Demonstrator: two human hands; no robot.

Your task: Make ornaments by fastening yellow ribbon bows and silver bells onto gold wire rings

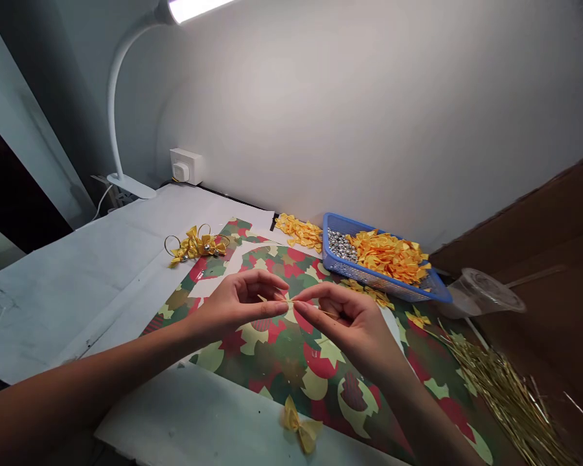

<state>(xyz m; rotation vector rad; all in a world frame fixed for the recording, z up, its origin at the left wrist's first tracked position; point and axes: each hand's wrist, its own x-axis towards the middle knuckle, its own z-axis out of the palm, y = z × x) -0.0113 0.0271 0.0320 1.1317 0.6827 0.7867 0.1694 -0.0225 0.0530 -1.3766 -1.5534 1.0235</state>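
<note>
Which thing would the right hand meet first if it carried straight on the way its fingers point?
The gold strand and small yellow ribbon piece pinched at the right hand's fingertips; just beyond them, probably the left hand, though depth is hard to judge from this view.

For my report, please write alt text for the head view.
The left hand and right hand pinch a thin gold wire with yellow ribbon above red-and-green patterned paper. Behind sits a blue plastic basket of yellow ribbon and silver beads.
</note>
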